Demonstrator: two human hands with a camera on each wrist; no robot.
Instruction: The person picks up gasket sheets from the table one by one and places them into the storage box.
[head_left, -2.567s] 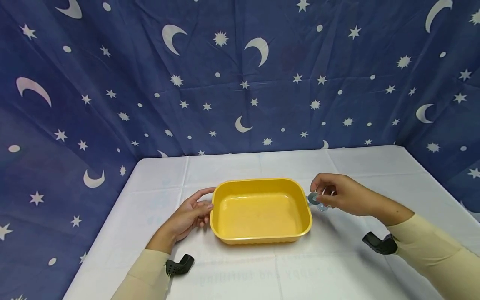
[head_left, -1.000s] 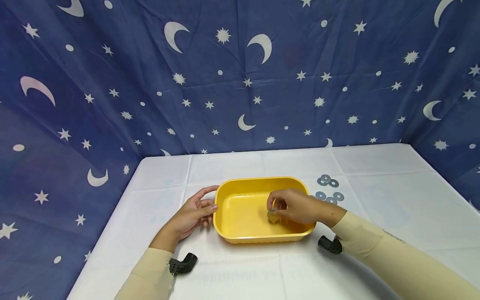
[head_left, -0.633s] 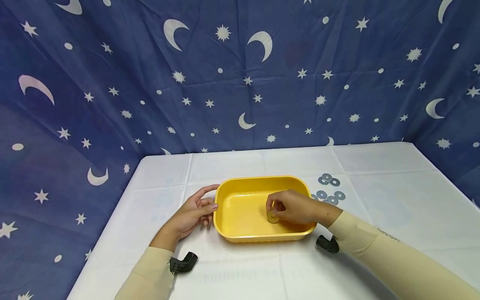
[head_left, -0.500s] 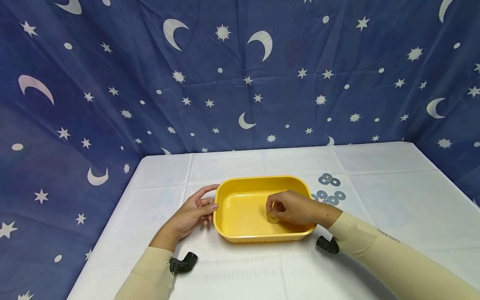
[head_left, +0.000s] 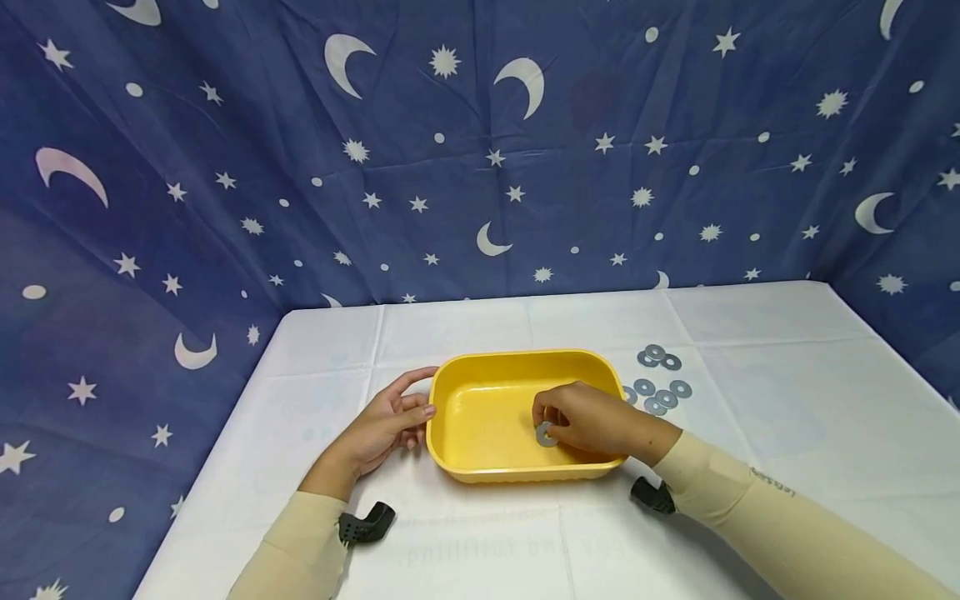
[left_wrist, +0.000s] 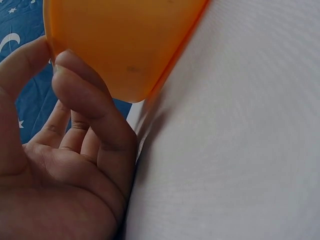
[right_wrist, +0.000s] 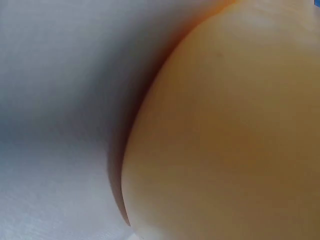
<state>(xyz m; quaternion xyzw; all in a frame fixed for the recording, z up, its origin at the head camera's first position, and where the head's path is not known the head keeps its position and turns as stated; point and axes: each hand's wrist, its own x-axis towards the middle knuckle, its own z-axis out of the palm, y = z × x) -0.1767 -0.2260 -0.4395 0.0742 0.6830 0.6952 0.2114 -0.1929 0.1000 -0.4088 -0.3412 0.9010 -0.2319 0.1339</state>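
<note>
In the head view a yellow plastic basin (head_left: 487, 429) stands on the white-covered table. My left hand (head_left: 375, 433) grips its left end, thumb at the rim and index finger reaching toward the back corner. From the left wrist, the left hand's thumb and finger (left_wrist: 85, 95) lie at the rim and outer wall of the basin (left_wrist: 120, 45). Reaching inside over the right end, my right hand (head_left: 592, 417) pinches a grey metal washer (head_left: 542, 435) between thumb and fingers, low in the basin. The basin's wall (right_wrist: 225, 130) fills much of the right wrist view, where the hand itself is hidden.
Right of the basin lie several loose washers (head_left: 666, 399), some overlapping. A small overlapping group of washers (head_left: 655, 352) lies farther back. A blue curtain (head_left: 420, 167) with moons and stars borders the table (head_left: 750, 350) behind and on the sides.
My right hand has moved left from beside the basin into it, carrying the washer. Washers on the table have come into view. The left hand stays at the basin's left end.
</note>
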